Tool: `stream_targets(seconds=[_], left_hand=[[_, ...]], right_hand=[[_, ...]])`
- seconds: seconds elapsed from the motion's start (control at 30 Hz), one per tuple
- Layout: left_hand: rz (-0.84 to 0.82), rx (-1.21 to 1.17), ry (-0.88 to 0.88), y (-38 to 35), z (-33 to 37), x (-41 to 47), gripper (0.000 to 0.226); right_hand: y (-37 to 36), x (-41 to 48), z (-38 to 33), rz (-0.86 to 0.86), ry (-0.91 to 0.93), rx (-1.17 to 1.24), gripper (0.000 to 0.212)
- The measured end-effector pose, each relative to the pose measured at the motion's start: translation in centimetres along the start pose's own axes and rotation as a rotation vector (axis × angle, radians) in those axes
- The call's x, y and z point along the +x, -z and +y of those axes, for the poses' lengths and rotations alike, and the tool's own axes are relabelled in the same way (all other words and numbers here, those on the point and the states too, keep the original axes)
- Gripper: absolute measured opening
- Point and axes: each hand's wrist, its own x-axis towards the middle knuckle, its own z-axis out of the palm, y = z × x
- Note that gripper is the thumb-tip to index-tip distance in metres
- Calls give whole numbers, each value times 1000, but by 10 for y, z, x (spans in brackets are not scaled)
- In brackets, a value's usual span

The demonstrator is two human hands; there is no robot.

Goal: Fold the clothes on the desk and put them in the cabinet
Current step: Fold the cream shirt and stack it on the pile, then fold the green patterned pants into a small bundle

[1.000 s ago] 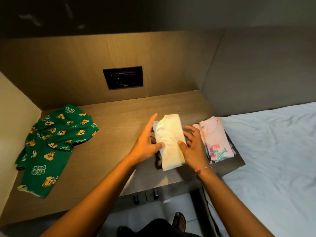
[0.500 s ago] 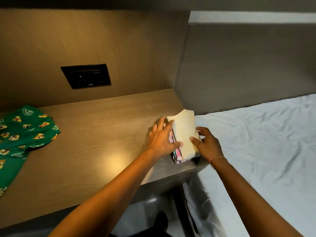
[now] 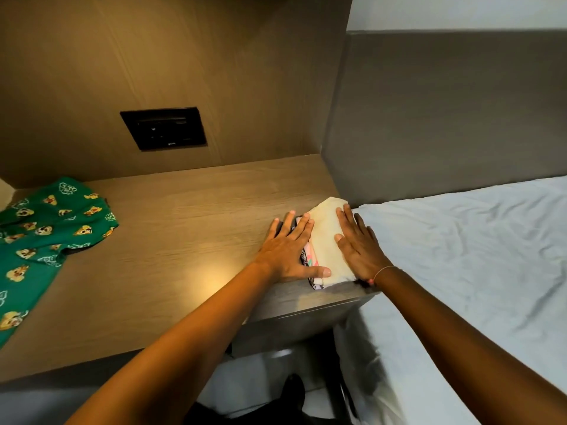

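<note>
Hands lay flat and spread, left hand [image 3: 288,250] and right hand [image 3: 359,246] pressing the folded stack [image 3: 325,240] at the worktop's [image 3: 184,240] three o'clock edge.

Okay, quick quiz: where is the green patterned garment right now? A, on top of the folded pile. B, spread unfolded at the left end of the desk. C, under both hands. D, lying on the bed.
B: the green patterned garment lies spread and unfolded at the desk's left end, away from both hands.
</note>
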Motion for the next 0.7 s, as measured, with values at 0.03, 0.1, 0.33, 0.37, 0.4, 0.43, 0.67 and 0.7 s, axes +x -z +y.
stream_targets(seconds=[0.03, 0.1, 0.33, 0.37, 0.4, 0.43, 0.67, 0.7], left_hand=[[-10, -3, 3, 2, 1, 0, 120], [-11, -18, 15, 5, 3, -3, 118], [193, -270, 137, 22, -30, -86, 104], [228, -262, 178, 24, -47, -111, 102], [259, -246, 225, 25, -64, -136, 99], [294, -233, 288, 27, -82, -164, 95], [506, -46, 893, 45, -197, -330, 62], [485, -26, 964, 46, -208, -347, 60]], right_hand=[[1, 0, 1, -4, 7, -4, 55], [2, 1, 1, -15, 1, -6, 55], [25, -16, -47, 376, -46, 112, 64], [25, -17, -67, 479, -7, 162, 60], [22, -17, -88, 539, 49, 194, 55], [15, -14, -112, 552, 122, 213, 51], [-72, 36, -279, 65, 476, 128, 51], [-83, 47, -305, 30, 527, 88, 51]])
